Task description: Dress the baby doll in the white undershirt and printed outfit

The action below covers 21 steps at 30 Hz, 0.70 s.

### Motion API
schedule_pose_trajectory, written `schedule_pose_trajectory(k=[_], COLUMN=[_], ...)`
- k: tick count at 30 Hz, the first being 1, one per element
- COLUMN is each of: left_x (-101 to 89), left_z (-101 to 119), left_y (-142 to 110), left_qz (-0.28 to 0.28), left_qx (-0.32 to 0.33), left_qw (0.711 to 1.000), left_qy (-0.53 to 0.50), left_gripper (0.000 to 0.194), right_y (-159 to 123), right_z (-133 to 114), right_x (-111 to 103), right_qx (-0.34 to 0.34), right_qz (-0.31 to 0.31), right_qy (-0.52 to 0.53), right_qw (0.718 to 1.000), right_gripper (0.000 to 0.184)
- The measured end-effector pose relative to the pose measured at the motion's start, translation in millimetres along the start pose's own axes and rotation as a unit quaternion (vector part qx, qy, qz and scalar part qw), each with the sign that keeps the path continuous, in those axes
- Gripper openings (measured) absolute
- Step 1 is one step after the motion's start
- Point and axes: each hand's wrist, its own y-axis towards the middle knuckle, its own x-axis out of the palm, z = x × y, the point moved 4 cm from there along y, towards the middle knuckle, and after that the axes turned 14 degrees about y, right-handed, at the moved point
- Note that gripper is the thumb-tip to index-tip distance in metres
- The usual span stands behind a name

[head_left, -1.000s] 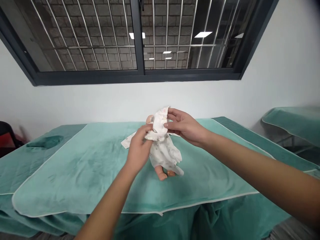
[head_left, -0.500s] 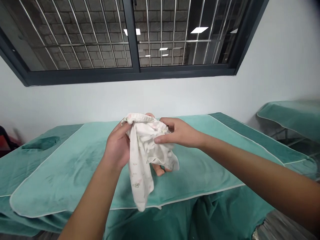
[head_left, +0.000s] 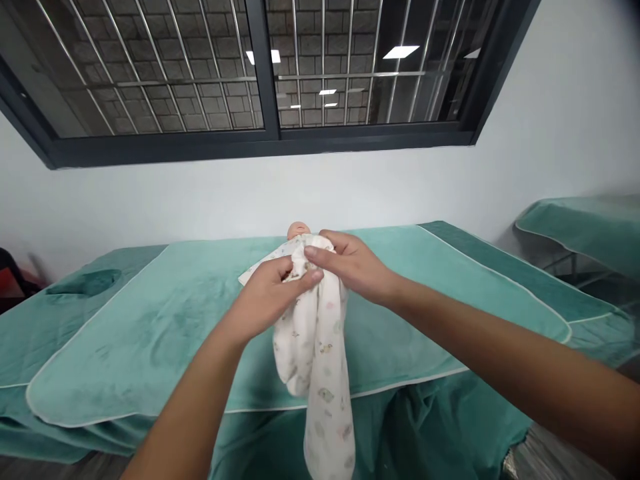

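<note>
A pair of white printed baby pants [head_left: 327,373] hangs between my two hands, its legs dangling past the bed's front edge. My left hand [head_left: 273,290] is closed on the gathered top of the cloth, thumb pointing right. My right hand [head_left: 350,263] pinches the same bunched part from the right side. Behind the cloth a baby doll lies on the bed; its head [head_left: 299,230] shows above my hands. A pale printed sleeve [head_left: 267,259] reaches out to the left of the doll. The doll's lower body is hidden by the pants and my hands.
A light green blanket [head_left: 165,320] with white piping covers the bed, over a darker green cover [head_left: 425,413]. A white wall [head_left: 250,193] and a barred window [head_left: 273,80] stand behind. Another green-covered bed [head_left: 590,227] is at the right, and a dark red-and-black object [head_left: 10,280] at far left.
The pants have been turned and gathered, so the legs now hang lower and further right. My hands have come closer together. The doll's head shows more, while its feet are now hidden.
</note>
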Motion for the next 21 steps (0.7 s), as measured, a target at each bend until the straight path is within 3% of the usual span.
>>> schedule_pose_trajectory(k=[3, 5, 7, 8, 10, 13, 16, 18, 21], left_x=[1.6, 1.7, 6.1, 9.7, 18.6, 34.7, 47.2, 48.1, 42.7], left_z=[-3.1, -8.6, -13.4, -15.3, -18.5, -21.9, -24.4, -27.3, -31.9], left_y=[4.5, 5.5, 4.8, 3.6, 0.2, -6.5, -13.1, -13.7, -9.6], left_qz=[0.101, 0.144, 0.141, 0.131, 0.1, -0.003, -0.116, -0.107, -0.003], left_qx=[-0.016, -0.036, -0.071, -0.088, -0.107, -0.093, -0.064, -0.07, -0.091], left_qw=[0.983, 0.961, 0.954, 0.955, 0.963, 0.976, 0.978, 0.979, 0.97], left_qy=[-0.149, -0.235, -0.256, -0.249, -0.227, -0.198, -0.164, -0.158, -0.227], left_gripper=[0.035, 0.04, 0.046, 0.048, 0.053, 0.059, 0.057, 0.052, 0.05], right_y=[-4.6, -12.4, -22.8, -26.2, -25.7, -17.3, -14.9, -17.3, -24.4], right_z=[12.6, 20.6, 26.9, 28.3, 27.5, 26.3, 34.1, 41.6, 49.9], right_x=[0.9, 2.6, 4.0, 3.6, -0.2, -12.6, -19.5, -19.4, -15.8], right_qx=[0.05, 0.132, 0.207, 0.224, 0.203, 0.119, 0.096, 0.113, 0.15], right_qz=[-0.046, -0.145, -0.246, -0.267, -0.228, -0.061, 0.043, 0.067, 0.042], right_qy=[0.003, -0.038, -0.086, -0.092, -0.061, 0.01, 0.04, 0.058, 0.08], right_qw=[0.998, 0.98, 0.943, 0.933, 0.95, 0.991, 0.994, 0.99, 0.984], right_gripper=[0.038, 0.038, 0.037, 0.035, 0.033, 0.029, 0.03, 0.035, 0.041])
